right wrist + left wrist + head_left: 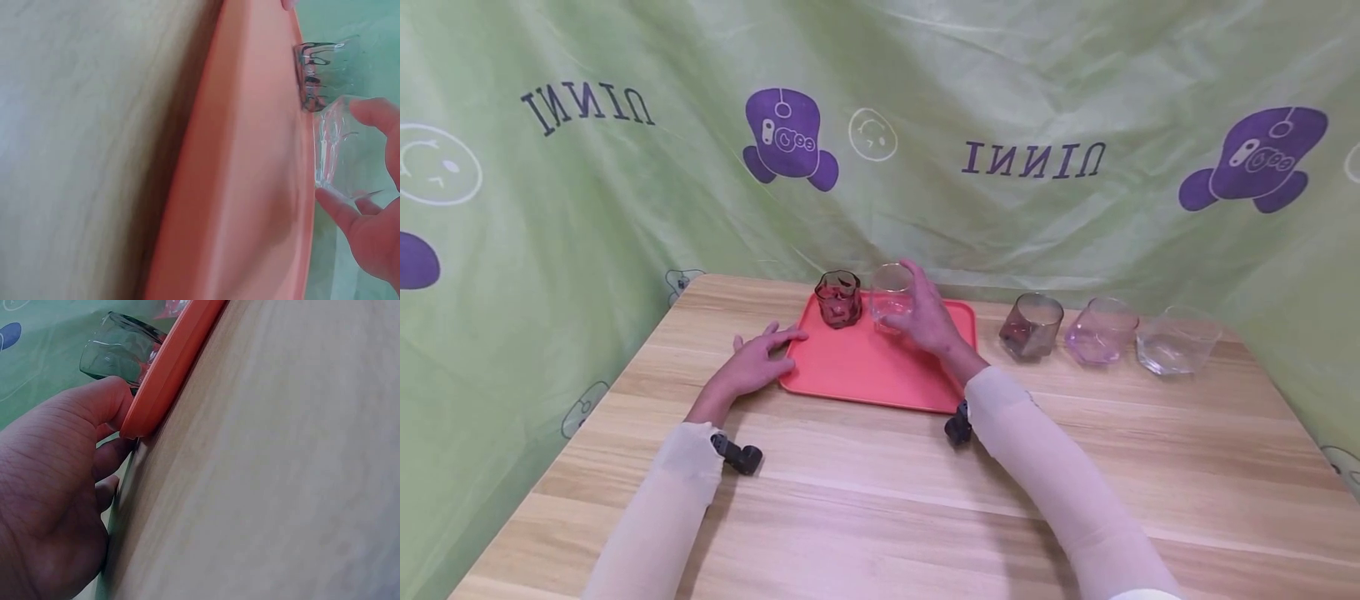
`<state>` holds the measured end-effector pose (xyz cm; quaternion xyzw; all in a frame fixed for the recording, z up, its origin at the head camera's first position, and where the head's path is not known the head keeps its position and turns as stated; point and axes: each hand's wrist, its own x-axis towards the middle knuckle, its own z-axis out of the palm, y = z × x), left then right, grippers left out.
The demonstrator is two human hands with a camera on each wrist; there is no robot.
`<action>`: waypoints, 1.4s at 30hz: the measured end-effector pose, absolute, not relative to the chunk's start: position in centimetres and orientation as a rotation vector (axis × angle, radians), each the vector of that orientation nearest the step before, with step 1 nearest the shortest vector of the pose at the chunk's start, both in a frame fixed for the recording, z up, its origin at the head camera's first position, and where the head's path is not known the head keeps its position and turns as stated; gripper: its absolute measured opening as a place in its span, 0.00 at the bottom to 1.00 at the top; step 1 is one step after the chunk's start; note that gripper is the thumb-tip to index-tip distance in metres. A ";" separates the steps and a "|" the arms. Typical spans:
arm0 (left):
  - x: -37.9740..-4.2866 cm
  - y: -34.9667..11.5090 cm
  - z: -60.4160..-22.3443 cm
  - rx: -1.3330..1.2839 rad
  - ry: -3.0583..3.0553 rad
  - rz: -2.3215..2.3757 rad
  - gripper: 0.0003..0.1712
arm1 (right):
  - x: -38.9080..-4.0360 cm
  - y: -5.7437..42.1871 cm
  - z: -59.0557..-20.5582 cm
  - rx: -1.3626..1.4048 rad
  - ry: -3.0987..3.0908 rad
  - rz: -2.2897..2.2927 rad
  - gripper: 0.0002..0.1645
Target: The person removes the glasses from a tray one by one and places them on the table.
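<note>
In the head view my right hand (928, 321) holds a clear glass (889, 292) at the back of the red tray (857, 371), thumb on one side and fingers on the other. The right wrist view shows that glass (334, 147) with its base at the tray surface; whether it touches is hard to tell. Close beside it a dark tinted glass (838, 298) with a faceted wall stands upright on the tray. My left hand (756, 364) rests its fingertips on the tray's left rim, spread apart; in the left wrist view they meet the orange-red rim (165, 375).
Right of the tray, a grey tinted glass (1032, 327), a pale purple glass (1101, 332) and another clear glass (1176, 340) stand in a row on the wooden table (850, 500). A green printed curtain (910, 200) hangs behind the table.
</note>
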<state>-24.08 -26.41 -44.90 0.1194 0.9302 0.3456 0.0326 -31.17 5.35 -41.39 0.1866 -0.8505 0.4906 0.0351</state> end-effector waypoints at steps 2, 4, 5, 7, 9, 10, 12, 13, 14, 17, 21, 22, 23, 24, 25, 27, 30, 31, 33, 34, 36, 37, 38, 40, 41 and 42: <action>-24.1 -26.4 -44.9 0.366 2.864 1.064 0.32 | -31.0 5.7 -41.1 0.599 -2.603 1.493 0.62; -24.0 -26.4 -44.8 0.365 2.860 1.068 0.32 | -30.9 6.1 -40.9 0.626 -2.598 1.471 0.62; -24.0 -26.4 -44.8 0.364 2.858 1.069 0.32 | -30.8 6.3 -40.8 0.639 -2.595 1.460 0.62; -24.0 -26.4 -44.8 0.362 2.854 1.069 0.32 | -30.6 6.7 -40.5 0.652 -2.591 1.455 0.62; -24.1 -26.4 -44.9 0.363 2.852 1.069 0.32 | -30.3 7.1 -40.3 0.656 -2.595 1.447 0.63; -24.1 -26.5 -44.9 0.362 2.852 1.069 0.32 | -30.2 7.3 -40.1 0.661 -2.594 1.452 0.63; -24.2 -26.5 -44.9 0.363 2.854 1.074 0.32 | -29.9 7.8 -39.9 0.668 -2.583 1.503 0.63; -24.2 -26.5 -44.9 0.365 2.854 1.076 0.32 | -29.7 8.0 -39.8 0.673 -2.576 1.531 0.63; -24.2 -26.5 -44.9 0.366 2.853 1.077 0.31 | -29.5 8.3 -39.8 0.680 -2.568 1.561 0.62; -24.1 -26.6 -45.0 0.372 2.850 1.076 0.31 | -29.0 9.0 -39.7 0.716 -2.539 1.646 0.62; -24.0 -26.7 -44.9 0.365 2.854 1.071 0.32 | -28.3 10.0 -39.4 0.744 -2.560 1.607 0.62; -24.0 -26.7 -44.9 0.364 2.857 1.066 0.32 | -28.0 10.3 -39.2 0.741 -2.571 1.590 0.62; -24.0 -26.7 -44.9 0.365 2.858 1.064 0.32 | -27.8 10.6 -39.1 0.735 -2.580 1.574 0.63; -24.0 -26.7 -44.8 0.367 2.856 1.063 0.32 | -27.5 10.8 -38.9 0.726 -2.588 1.566 0.62; -24.0 -26.6 -44.8 0.371 2.858 1.059 0.32 | -27.2 11.1 -38.7 0.718 -2.593 1.564 0.62; -24.1 -26.6 -44.7 0.380 2.857 1.059 0.32 | -26.7 11.7 -38.4 0.702 -2.602 1.572 0.63; -24.1 -26.5 -44.8 0.380 2.859 1.068 0.32 | -26.0 12.4 -38.1 0.700 -2.603 1.607 0.63; -24.1 -26.5 -44.8 0.380 2.860 1.070 0.32 | -25.8 12.6 -38.0 0.702 -2.605 1.607 0.63; -24.1 -26.6 -44.7 0.380 2.859 1.073 0.32 | -25.4 13.1 -38.0 0.705 -2.604 1.614 0.63; -24.1 -26.6 -44.7 0.381 2.861 1.074 0.32 | -25.2 13.3 -37.9 0.704 -2.602 1.615 0.63; -24.1 -26.6 -44.7 0.382 2.865 1.071 0.32 | -24.9 13.9 -37.9 0.709 -2.599 1.604 0.63; -24.1 -26.6 -44.7 0.383 2.866 1.072 0.32 | -24.7 14.2 -37.9 0.710 -2.596 1.604 0.64; -24.1 -26.5 -44.7 0.387 2.867 1.072 0.32 | -24.5 14.5 -37.9 0.714 -2.593 1.599 0.64; -24.0 -26.5 -44.6 0.392 2.865 1.078 0.32 | -24.2 15.2 -37.9 0.717 -2.593 1.576 0.64; -24.0 -26.4 -44.6 0.392 2.863 1.081 0.32 | -24.1 15.5 -37.9 0.719 -2.594 1.565 0.64; -24.0 -26.4 -44.6 0.393 2.860 1.086 0.32 | -23.9 15.8 -37.9 0.720 -2.596 1.550 0.64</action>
